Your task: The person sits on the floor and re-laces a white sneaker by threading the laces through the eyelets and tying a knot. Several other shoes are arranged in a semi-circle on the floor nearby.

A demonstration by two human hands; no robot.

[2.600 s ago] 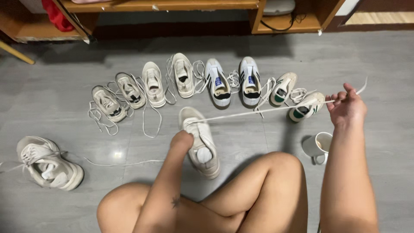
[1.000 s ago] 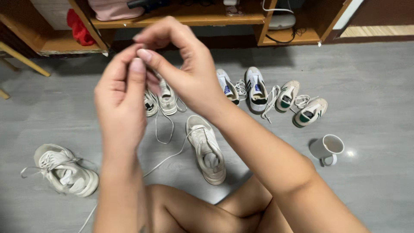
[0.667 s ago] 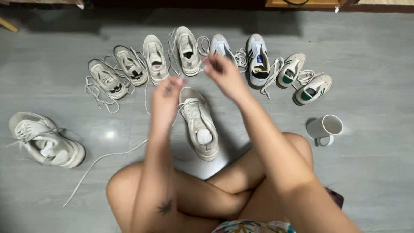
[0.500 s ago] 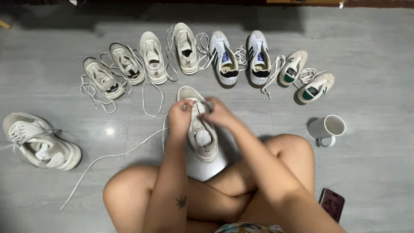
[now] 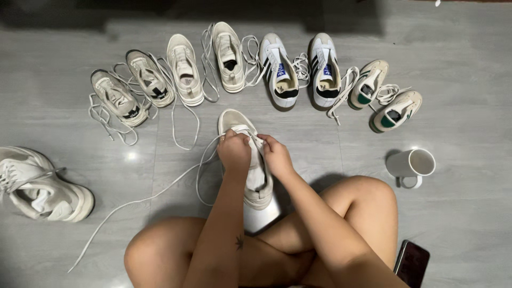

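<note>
Person sits cross-legged on the grey floor [image 5: 458, 64], both hands on the cream sneaker [image 5: 250, 160] directly in front of the knees, toe pointing away. Left hand [image 5: 234, 152] is closed, pinching the white lace [image 5: 160, 189] at the upper eyelets; right hand [image 5: 276, 154] is curled on the other side of the tongue, fingers pressed at the eyelet row, looks like it's gripping lace too but the exact pinch is hidden. Long free end of lace trails off toward the floor's near-left, slack, w/ a loop beside the shoe.

To do the lacing well, IMO: keep shoe pinned flat, feed the tip straight through each eyelet, pull both sides even, and take out slack row by row so the tail doesn't snag.

Around: arc of eight sneakers [image 5: 277, 72] w/ loose laces toward the far edge, a chunky white sneaker [image 5: 40, 186] alone at the left edge, white mug [image 5: 413, 165] at right, dark phone [image 5: 413, 262] by the right knee.
</note>
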